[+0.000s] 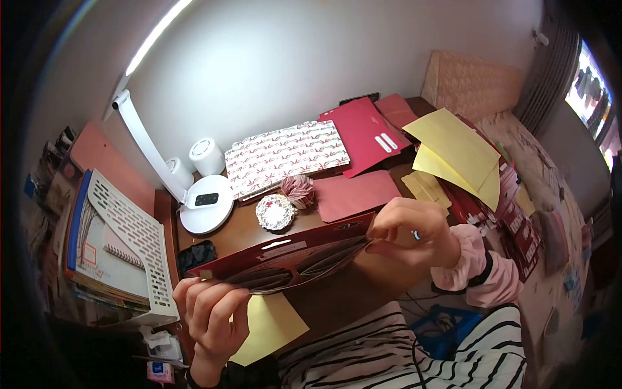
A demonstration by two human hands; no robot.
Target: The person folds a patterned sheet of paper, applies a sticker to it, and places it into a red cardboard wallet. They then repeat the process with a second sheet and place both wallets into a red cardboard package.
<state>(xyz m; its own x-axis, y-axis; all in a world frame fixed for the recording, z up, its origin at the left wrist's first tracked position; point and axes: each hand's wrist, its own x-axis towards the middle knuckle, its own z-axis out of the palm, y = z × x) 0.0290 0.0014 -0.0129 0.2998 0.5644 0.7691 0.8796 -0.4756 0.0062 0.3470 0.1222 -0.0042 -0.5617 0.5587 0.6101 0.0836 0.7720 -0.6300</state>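
Observation:
A dark red paper bag [285, 251] is held across the front of the desk, its mouth partly open towards me and a white slot showing near its edge. My left hand [215, 316] grips its left end, fingers bent over the edge. At the right end, my right hand [409, 232] pinches the corner between thumb and fingers. Beneath the bag, a yellow sheet [269, 327] lies at the desk's front edge. Just behind the bag are a white ruffled paper piece [276, 212], a striped ruffled piece [298, 190] and a pinkish-red sheet [357, 194].
A patterned white stack [288, 155] and red folders [364, 135] lie at the back. Yellow sheets [457, 155] cover red items at right. A lamp base [207, 204], white cylinders [207, 157] and a white file rack [133, 240] stand left.

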